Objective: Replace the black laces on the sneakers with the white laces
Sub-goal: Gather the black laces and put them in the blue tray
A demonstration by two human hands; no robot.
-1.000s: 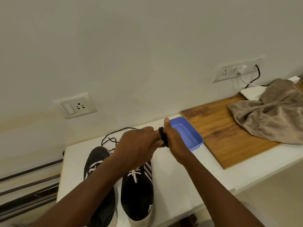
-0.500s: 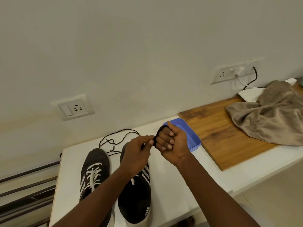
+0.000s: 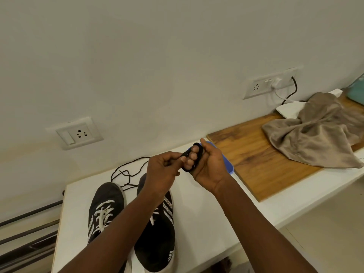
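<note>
Two black sneakers stand side by side on the white table [image 3: 206,219], both threaded with white laces: the left sneaker [image 3: 105,211] and the right sneaker [image 3: 159,239], partly hidden by my left forearm. A black lace is wound in a coil [image 3: 199,152] around the curled fingers of my right hand [image 3: 208,168], palm turned up. My left hand [image 3: 163,170] pinches the lace's end just beside the coil. A second loose black lace [image 3: 128,174] lies tangled on the table behind the sneakers.
A blue plastic tray [image 3: 229,166] sits behind my right hand. To the right lies a wooden board [image 3: 256,154] with a beige cloth [image 3: 315,138] on it. Wall sockets [image 3: 78,133] and a plugged-in charger [image 3: 275,82] are on the wall. Metal rails run at lower left.
My right hand has turned palm up, showing the black lace coiled around its fingers. My left hand has shifted left of it and now pinches the lace's end.
</note>
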